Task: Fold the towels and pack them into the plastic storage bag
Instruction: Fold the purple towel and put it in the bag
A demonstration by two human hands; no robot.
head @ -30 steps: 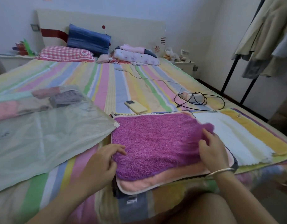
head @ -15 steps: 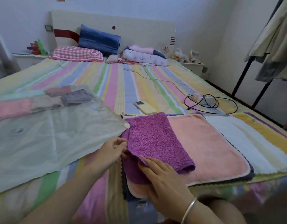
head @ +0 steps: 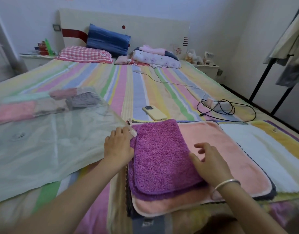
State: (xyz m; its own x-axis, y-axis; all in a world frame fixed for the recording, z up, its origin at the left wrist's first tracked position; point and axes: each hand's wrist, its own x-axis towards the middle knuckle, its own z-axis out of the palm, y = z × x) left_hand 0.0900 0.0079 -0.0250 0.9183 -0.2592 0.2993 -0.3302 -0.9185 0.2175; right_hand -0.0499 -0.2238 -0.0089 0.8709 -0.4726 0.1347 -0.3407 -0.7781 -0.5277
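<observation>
In the head view our purple towel (head: 160, 157) lies doubled on the pink towel (head: 221, 149), with the plastic storage bag (head: 44, 149) at its nine o'clock. Our left hand (head: 118, 147) lies flat on its left edge and our right hand (head: 207, 164) rests loose-fingered on the fold, neither gripping. We judge it soft, light and floppy, best pinched at the corners.

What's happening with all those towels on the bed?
A person is folding towels on the striped bed. The purple towel lies folded in half on top of a pink towel, with a white towel beside them. The left hand rests at the purple towel's left edge and the right hand on its right edge. The plastic storage bag lies flat on the left, with some folded towels inside it.
</observation>
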